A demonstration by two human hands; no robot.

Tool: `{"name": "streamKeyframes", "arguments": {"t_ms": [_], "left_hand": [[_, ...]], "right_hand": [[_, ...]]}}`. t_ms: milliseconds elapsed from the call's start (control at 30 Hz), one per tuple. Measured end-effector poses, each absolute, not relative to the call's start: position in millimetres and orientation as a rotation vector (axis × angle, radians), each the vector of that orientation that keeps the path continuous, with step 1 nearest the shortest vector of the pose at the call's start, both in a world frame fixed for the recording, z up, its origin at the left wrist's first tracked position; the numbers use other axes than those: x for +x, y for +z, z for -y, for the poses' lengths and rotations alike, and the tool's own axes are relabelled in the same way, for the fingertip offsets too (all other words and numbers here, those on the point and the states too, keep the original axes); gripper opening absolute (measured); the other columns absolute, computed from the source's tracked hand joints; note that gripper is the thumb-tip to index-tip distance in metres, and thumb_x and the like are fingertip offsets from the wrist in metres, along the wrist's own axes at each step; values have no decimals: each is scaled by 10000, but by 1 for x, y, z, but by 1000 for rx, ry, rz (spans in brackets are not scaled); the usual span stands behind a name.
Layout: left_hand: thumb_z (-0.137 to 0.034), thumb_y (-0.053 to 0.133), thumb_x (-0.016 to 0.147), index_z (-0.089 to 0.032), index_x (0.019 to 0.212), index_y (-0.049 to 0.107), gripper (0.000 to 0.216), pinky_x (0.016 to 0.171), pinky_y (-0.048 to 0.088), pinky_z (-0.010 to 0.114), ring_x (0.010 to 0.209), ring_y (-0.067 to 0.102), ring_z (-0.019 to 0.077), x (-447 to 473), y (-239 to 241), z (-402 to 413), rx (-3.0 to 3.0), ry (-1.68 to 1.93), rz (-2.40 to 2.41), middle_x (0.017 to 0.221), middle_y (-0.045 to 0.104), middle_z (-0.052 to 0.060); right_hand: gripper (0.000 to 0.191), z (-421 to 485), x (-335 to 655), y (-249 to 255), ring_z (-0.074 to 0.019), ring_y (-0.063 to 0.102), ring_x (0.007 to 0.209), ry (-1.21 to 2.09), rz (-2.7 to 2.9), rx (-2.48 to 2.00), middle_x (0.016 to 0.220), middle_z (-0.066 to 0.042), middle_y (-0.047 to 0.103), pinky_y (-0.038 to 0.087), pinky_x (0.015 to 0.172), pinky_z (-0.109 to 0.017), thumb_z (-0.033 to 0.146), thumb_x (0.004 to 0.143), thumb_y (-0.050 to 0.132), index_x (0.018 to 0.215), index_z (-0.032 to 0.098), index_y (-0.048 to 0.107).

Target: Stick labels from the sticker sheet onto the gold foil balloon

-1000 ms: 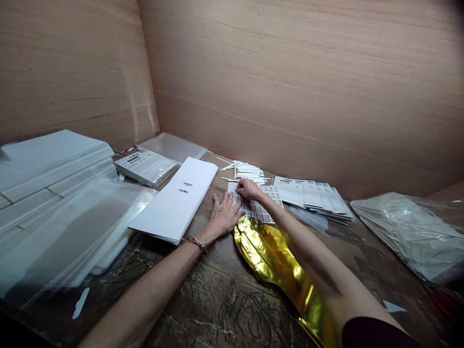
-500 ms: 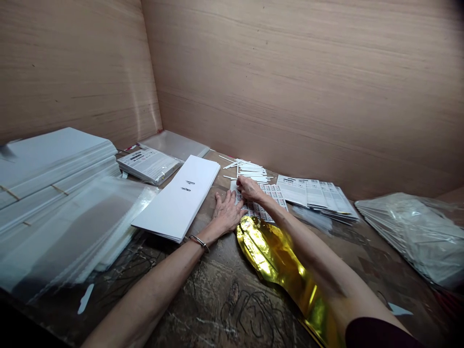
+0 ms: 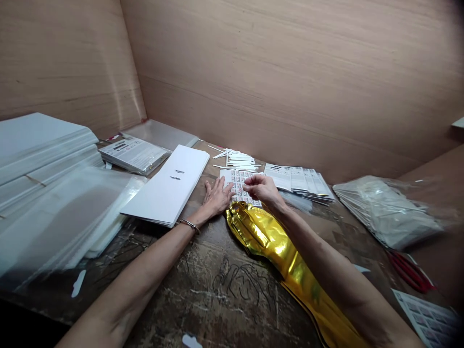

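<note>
My left hand (image 3: 218, 195) lies flat with fingers spread, its fingertips at the left edge of a sheet of small printed stickers (image 3: 239, 182). Over the right part of that sheet my right hand (image 3: 264, 189) is closed in a pinch; whatever sits between thumb and forefinger is too small to make out. Just in front of both hands lies a flat gold foil balloon (image 3: 261, 232), partly under my right forearm. A stack of white cards (image 3: 174, 186) with small black marks rests left of my left hand.
Behind the sheet is a pile of white sticks (image 3: 239, 160). Printed packets (image 3: 297, 179) fan out at the right, beyond them a clear plastic bag (image 3: 391, 208) and red-handled scissors (image 3: 409, 273). Clear plastic sleeves (image 3: 83, 208) lie at the left. Wooden panels (image 3: 271, 87) rise behind.
My right hand has shifted from the sheet's left part toward its right side, showing more stickers. My left hand stays at the sheet's edge. The camera view has turned slightly right.
</note>
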State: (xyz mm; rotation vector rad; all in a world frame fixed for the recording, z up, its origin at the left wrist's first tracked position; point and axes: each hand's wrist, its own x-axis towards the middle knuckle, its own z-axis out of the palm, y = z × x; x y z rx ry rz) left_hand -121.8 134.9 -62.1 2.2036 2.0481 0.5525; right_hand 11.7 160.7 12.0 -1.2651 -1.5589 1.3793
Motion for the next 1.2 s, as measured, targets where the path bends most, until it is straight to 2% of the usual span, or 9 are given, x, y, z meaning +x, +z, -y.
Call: {"name": "streamKeyframes", "arguments": {"t_ms": [100, 233, 333, 533, 667, 833, 967, 1067, 1200], "left_hand": [[-315, 307, 811, -200, 1123, 427, 354, 877, 239, 486, 1160, 243, 271, -120, -53, -132, 2091, 820, -2121, 1280, 276, 120], [-221, 343, 793, -126, 893, 550, 249, 847, 325, 333, 1019, 419, 199, -116, -39, -118, 2087, 1100, -2137, 1107, 464, 121], [-209, 368, 777, -130, 769, 570, 216, 810, 346, 307, 937, 470, 185, -112, -36, -103, 2152, 1148, -2081, 1022, 519, 102], [-218, 414, 749, -152, 702, 583, 188, 715, 360, 258, 808, 503, 158, -105, -36, -71, 2132, 1142, -2097, 820, 575, 57], [-241, 419, 736, -165, 681, 596, 200, 597, 354, 224, 684, 514, 136, -96, -28, -56, 1916, 1017, -2155, 702, 573, 36], [-217, 416, 715, -170, 701, 615, 205, 607, 349, 218, 696, 522, 133, -89, -26, -51, 1825, 884, -2117, 755, 595, 42], [-222, 443, 686, -159, 725, 615, 188, 589, 354, 208, 660, 513, 123, -90, -30, -53, 1676, 993, -1989, 715, 598, 34], [-245, 487, 637, -130, 669, 601, 165, 473, 332, 186, 508, 470, 92, -90, -31, -58, 1406, 1101, -1770, 549, 544, 2], [-241, 501, 605, -116, 584, 520, 128, 317, 198, 174, 290, 295, 36, -86, -29, -60, 1002, 1132, -1490, 391, 423, -47]], "right_hand": [[142, -137, 25, 9, -33, 319, 325, 1432, 1424, -1402, 395, 64, 409, 204, 334, -172, 127, 496, 572, 575, 138, 455], [118, -119, 37, 3, -24, 302, 307, 1419, 1336, -1513, 377, 64, 405, 195, 320, -161, 85, 504, 550, 558, 135, 457], [120, -112, 39, -1, -28, 301, 297, 1410, 1252, -1561, 366, 62, 402, 177, 304, -155, 55, 511, 525, 555, 139, 451], [124, -103, 35, -9, -23, 313, 287, 1415, 1118, -1538, 391, 46, 436, 189, 287, -147, 23, 529, 494, 537, 135, 443], [132, -102, 32, -12, -28, 348, 301, 1396, 1085, -1547, 404, 39, 453, 233, 292, -143, 8, 523, 502, 542, 131, 457], [133, -100, 28, -14, -28, 335, 290, 1356, 1096, -1553, 375, 46, 429, 245, 288, -149, 11, 522, 513, 533, 132, 458], [133, -97, 25, -9, -30, 322, 286, 1413, 1049, -1537, 373, 48, 421, 206, 273, -144, 16, 528, 508, 549, 135, 452], [138, -96, 23, -8, -28, 311, 283, 1458, 1022, -1506, 368, 52, 412, 187, 272, -141, 12, 525, 504, 554, 135, 447], [138, -95, 24, -9, -28, 312, 286, 1469, 1028, -1479, 370, 53, 413, 177, 276, -142, 14, 513, 504, 554, 133, 447]]}}
